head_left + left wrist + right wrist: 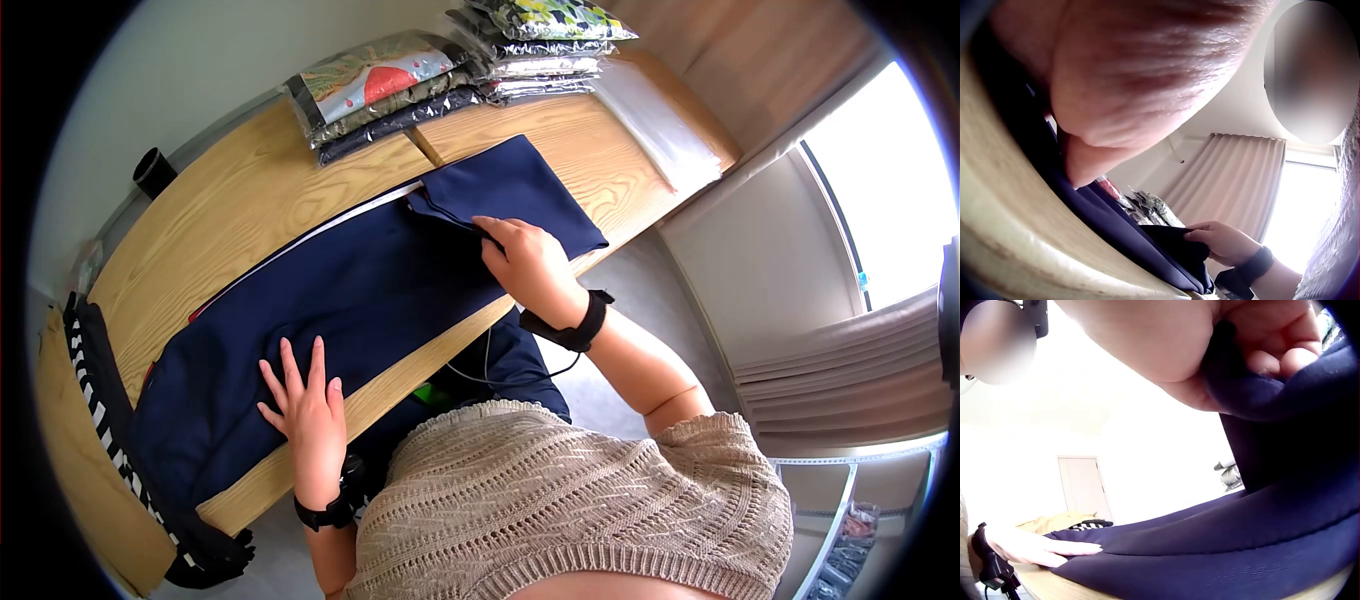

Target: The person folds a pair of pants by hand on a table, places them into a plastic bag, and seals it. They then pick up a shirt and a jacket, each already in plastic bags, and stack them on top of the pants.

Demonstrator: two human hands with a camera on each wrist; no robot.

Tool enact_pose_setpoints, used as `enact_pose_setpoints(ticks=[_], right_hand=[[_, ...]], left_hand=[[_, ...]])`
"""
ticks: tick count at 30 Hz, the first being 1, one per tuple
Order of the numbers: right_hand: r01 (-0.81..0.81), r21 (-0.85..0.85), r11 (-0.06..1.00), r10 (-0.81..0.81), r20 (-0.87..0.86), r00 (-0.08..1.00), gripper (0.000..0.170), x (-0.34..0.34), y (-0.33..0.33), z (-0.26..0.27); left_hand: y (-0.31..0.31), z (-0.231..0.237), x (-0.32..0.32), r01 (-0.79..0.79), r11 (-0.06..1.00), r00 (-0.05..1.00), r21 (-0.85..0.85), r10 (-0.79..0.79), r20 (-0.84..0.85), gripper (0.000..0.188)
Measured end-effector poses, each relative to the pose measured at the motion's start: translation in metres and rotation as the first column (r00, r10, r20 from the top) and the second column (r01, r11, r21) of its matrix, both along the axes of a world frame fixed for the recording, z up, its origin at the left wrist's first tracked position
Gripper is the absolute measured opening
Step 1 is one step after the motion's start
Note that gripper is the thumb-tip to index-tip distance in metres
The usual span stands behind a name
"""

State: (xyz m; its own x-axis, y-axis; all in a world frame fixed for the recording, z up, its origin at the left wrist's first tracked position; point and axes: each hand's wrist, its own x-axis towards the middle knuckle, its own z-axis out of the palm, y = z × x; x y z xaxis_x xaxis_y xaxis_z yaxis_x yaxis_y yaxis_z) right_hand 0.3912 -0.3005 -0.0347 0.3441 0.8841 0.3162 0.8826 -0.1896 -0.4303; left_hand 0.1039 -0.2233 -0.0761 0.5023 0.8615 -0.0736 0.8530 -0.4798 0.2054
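A navy garment (340, 270) with a white stripe along its far edge lies lengthwise on the wooden table, its right end folded back over itself. The right hand (530, 265) pinches the edge of that folded part; in the right wrist view its fingers (1297, 361) are curled round the navy cloth (1260, 562). Flat on the garment's left part, near the table's front edge, rests the left hand (308, 415) with fingers spread. The left wrist view shows the left hand (1129, 75) close up on the cloth and the right hand (1225, 242) gripping the fold beyond.
Packaged garments (385, 90) and a taller stack of bagged clothes (545, 50) stand at the table's back. Clear plastic bags (660, 130) lie at the right end of the table (240, 215). A black cup (154, 173) is at the back left, a black-and-white striped cloth (100, 420) at the left edge.
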Motion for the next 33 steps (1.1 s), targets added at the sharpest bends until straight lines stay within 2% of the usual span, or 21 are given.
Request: enact_pose_setpoints(ticks=[1, 2, 3, 5, 7, 9, 11, 12, 13, 15, 16, 17, 19, 20, 21, 23, 25, 27, 30, 33], right_hand=[[0.043, 0.072, 0.997, -0.041, -0.028, 0.999, 0.031, -0.005, 0.000, 0.001], [0.017, 0.116, 0.993, -0.016, -0.008, 1.000, 0.033, -0.008, 0.001, -0.011], [-0.001, 0.063, 0.998, -0.001, 0.035, 0.999, 0.034, -0.013, 0.001, -0.023], [-0.120, -0.050, 0.991, 0.127, 0.164, 0.978, 0.032, -0.013, -0.005, -0.044], [-0.145, -0.039, 0.989, 0.148, 0.111, 0.983, 0.035, -0.011, -0.011, -0.020], [-0.108, -0.048, 0.993, 0.098, -0.184, 0.978, 0.036, 0.010, -0.020, 0.005], [0.044, 0.084, 0.995, -0.042, -0.025, 0.999, 0.036, 0.050, -0.032, 0.000], [0.197, 0.131, 0.972, -0.212, 0.110, 0.971, 0.039, 0.070, -0.038, -0.009], [0.336, 0.199, 0.921, -0.377, 0.233, 0.896, 0.042, 0.087, -0.045, -0.021], [0.493, -0.006, 0.870, -0.489, 0.118, 0.864, 0.052, 0.108, -0.058, -0.034], [0.485, -0.137, 0.864, -0.498, -0.085, 0.863, 0.062, 0.115, -0.063, -0.034], [0.464, -0.175, 0.868, -0.495, -0.271, 0.825, 0.061, 0.120, -0.065, -0.035], [0.425, -0.160, 0.891, -0.452, -0.398, 0.798, 0.052, 0.123, -0.066, -0.038], [0.422, -0.160, 0.893, -0.449, -0.403, 0.797, 0.052, 0.126, -0.067, -0.038], [0.382, -0.183, 0.906, -0.419, -0.511, 0.751, 0.047, 0.130, -0.067, -0.036], [0.332, -0.159, 0.930, -0.346, -0.687, 0.639, 0.036, 0.141, -0.068, -0.038], [0.356, -0.074, 0.932, -0.233, -0.873, 0.429, 0.026, 0.145, -0.069, -0.029], [0.366, -0.050, 0.929, -0.187, -0.918, 0.351, 0.023, 0.176, -0.073, -0.044], [0.507, 0.052, 0.860, -0.085, -0.966, 0.243, 0.022, 0.203, -0.079, -0.049], [0.671, 0.036, 0.741, -0.165, -0.958, 0.233, 0.024, 0.238, -0.091, -0.056]], left_hand=[[0.000, 0.000, 0.001, -0.003, 1.000, 1.000, -0.004, 0.003, -0.005, 0.048], [0.000, -0.001, 0.001, -0.007, 1.000, 1.000, -0.004, 0.007, -0.008, 0.048], [0.000, -0.002, 0.001, 0.002, 1.000, 1.000, -0.005, -0.003, -0.011, 0.048], [0.001, -0.002, 0.002, -0.022, 1.000, 1.000, -0.021, 0.022, -0.022, 0.048], [0.002, -0.002, 0.002, -0.022, 0.999, 0.999, -0.023, 0.021, -0.030, 0.048], [0.001, -0.005, 0.000, -0.008, 1.000, 1.000, -0.006, 0.008, -0.007, 0.048], [0.001, -0.004, 0.000, -0.010, 1.000, 1.000, -0.007, 0.010, -0.012, 0.048], [0.001, -0.004, 0.001, -0.008, 1.000, 1.000, -0.003, 0.008, -0.009, 0.048], [0.001, -0.003, 0.001, -0.012, 1.000, 1.000, -0.004, 0.012, -0.010, 0.048], [0.001, 0.000, 0.003, -0.020, 0.999, 0.999, -0.027, 0.020, -0.025, 0.048], [0.001, 0.000, 0.003, -0.027, 0.999, 0.999, -0.027, 0.027, -0.027, 0.048], [0.002, 0.000, 0.002, -0.020, 0.999, 1.000, -0.032, 0.019, -0.024, 0.049], [0.002, 0.002, 0.002, -0.016, 0.999, 1.000, -0.035, 0.015, -0.027, 0.049], [0.002, 0.003, 0.003, -0.020, 0.999, 0.999, -0.047, 0.018, -0.038, 0.049], [0.002, 0.005, 0.004, -0.024, 0.998, 0.999, -0.057, 0.022, -0.047, 0.048], [0.001, 0.009, 0.008, -0.025, 0.997, 0.998, -0.067, 0.021, -0.056, 0.049], [-0.001, 0.014, 0.014, -0.011, 0.997, 0.998, -0.080, 0.006, -0.057, 0.050], [-0.002, 0.012, 0.026, 0.053, 0.998, 0.997, -0.046, -0.055, -0.061, 0.050], [-0.004, 0.017, 0.054, 0.148, 0.988, 0.989, -0.037, -0.148, 0.024, 0.048], [-0.002, 0.020, 0.078, 0.247, 0.966, 0.965, -0.083, -0.236, 0.117, 0.048]])
